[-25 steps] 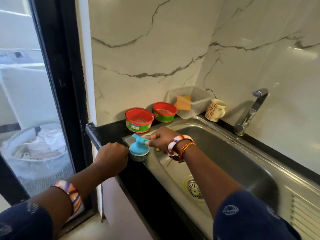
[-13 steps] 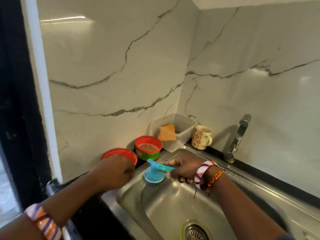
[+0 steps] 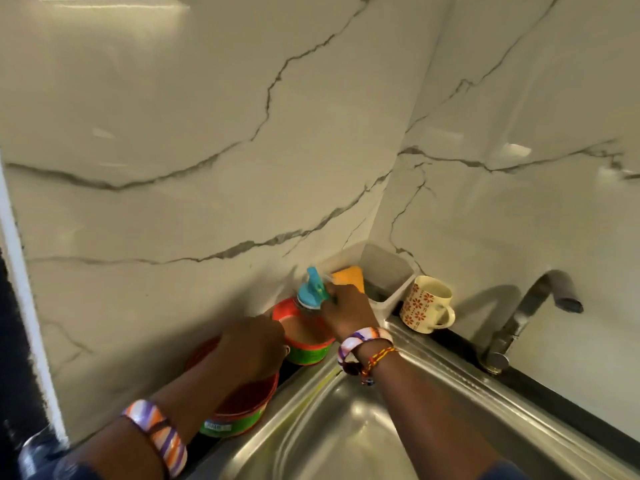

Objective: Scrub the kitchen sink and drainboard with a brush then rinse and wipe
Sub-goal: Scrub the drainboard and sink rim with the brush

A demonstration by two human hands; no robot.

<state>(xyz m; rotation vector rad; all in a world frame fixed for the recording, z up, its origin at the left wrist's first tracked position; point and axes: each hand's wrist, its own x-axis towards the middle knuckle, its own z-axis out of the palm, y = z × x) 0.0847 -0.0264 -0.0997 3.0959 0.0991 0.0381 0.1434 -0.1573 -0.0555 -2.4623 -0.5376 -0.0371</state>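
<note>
My right hand (image 3: 346,310) grips a blue round scrub brush (image 3: 310,292) by its handle and holds it, bristles down, over the far red-rimmed green soap tub (image 3: 308,351). My left hand (image 3: 249,351) is curled, knuckles up, above the near red-rimmed tub (image 3: 242,410) and against the far tub's side. Whether it grips anything is hidden. The steel sink (image 3: 346,427) lies below my right forearm.
In the corner stands a clear plastic container (image 3: 388,268) with a yellow sponge (image 3: 348,277) in it. A flowered mug (image 3: 424,306) stands on the black counter beside it. The faucet (image 3: 526,313) rises at the right. Marble walls close in behind.
My right hand has carried the brush from the sink's front-left rim up over the far tub. My left hand followed, from the counter edge to above the near tub. The view tilted upward.
</note>
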